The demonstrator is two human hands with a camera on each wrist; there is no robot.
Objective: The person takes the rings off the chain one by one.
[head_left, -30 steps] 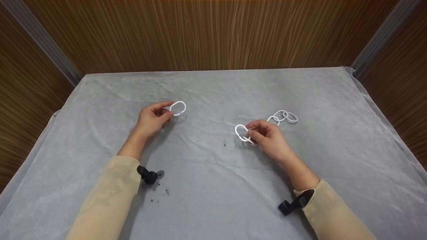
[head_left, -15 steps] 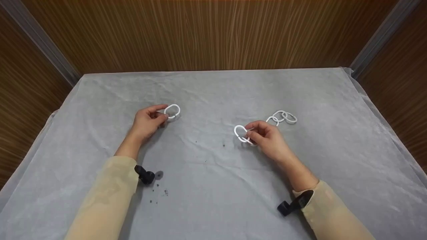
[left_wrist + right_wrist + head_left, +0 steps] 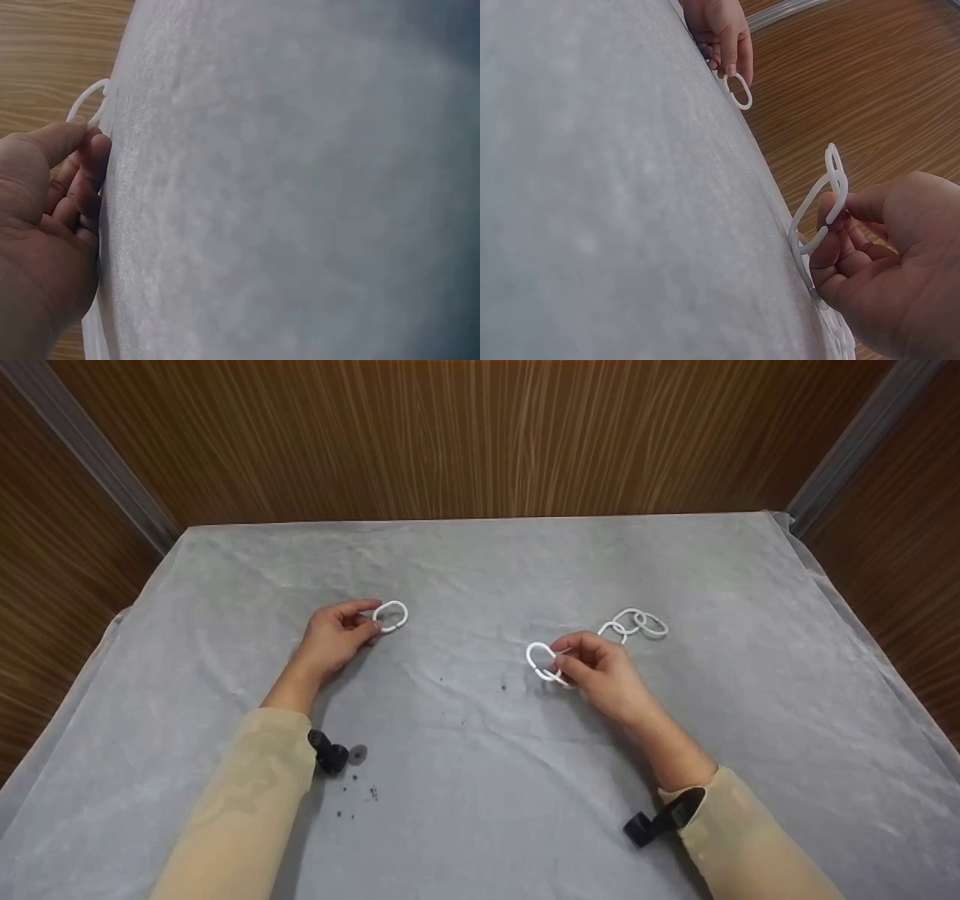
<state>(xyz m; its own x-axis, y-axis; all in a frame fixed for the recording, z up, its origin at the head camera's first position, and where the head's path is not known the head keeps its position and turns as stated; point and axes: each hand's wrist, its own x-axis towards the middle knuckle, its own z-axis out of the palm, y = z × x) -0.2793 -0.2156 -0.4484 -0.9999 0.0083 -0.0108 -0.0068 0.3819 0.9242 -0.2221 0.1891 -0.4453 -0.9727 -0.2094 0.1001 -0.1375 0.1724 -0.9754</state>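
Observation:
My left hand (image 3: 330, 643) pinches one loose white oval split ring (image 3: 406, 613) between thumb and index finger, toward the left of the cloth. In the left wrist view, part of that ring (image 3: 86, 91) stands out above the fingertips. On the right, my right hand (image 3: 606, 671) grips another white split ring (image 3: 529, 654) linked to others; its gap shows in the right wrist view. Behind that hand, several linked white rings (image 3: 651, 617) trail over the cloth. The fingers hide part of this chain. The two hands are well apart.
A wrinkled grey cloth (image 3: 465, 780) covers the table. Wood-grain panels (image 3: 480, 435) rise behind it and at both sides, with grey metal posts in the corners. Small dark specks (image 3: 373, 793) and a round dark spot lie near the left wrist camera (image 3: 330, 754).
My left hand has shifted a little left and nearer to me with its ring, then slightly back right. The right hand and its chain have stayed almost still.

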